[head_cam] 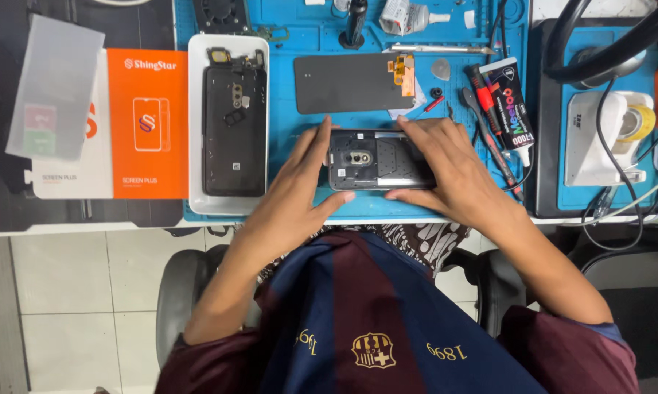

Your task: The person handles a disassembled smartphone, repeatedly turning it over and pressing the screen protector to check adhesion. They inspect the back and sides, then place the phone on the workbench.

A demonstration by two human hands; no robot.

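Spread over the blue mat (300,44) on the table (489,217): white tray (195,131) with back cover (232,138), loose screen (347,82) still off. Opened phone (376,160) at the near edge, clasped by both hands, left (300,186), right (445,168), fingers curled round its ends. Judged mid-repair; reassembly left.

The right hand (445,171) covers the 3 o'clock end of the opened phone (376,160). A black fan (223,11) and a dark tool (356,18) are cut off at 12 o'clock. Small parts on the blue mat (314,36) are too small to tell.
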